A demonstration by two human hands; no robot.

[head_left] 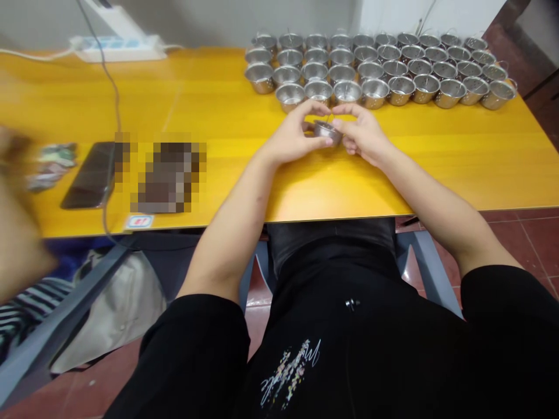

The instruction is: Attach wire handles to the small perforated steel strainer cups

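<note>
Between my two hands is a small metal strainer basket (327,132) with a thin wire handle at its top. My left hand (297,132) curves around its left side, the thumb along the lower front and the index finger arched above. From the right, my right hand (361,132) closes on it, thumb at the rim and wire, index finger arched over the top. The two index fingertips nearly meet above the wire. Rows of similar perforated baskets (318,90) stand upright just beyond my hands.
On the left lie a dark phone (89,176), a pixelated item (163,180), a crumpled wrapper (55,163) and a small label (140,222). A power strip (117,49) sits behind; a cable crosses the yellow table (209,99). Another person's blurred arm (20,238) reaches in at far left.
</note>
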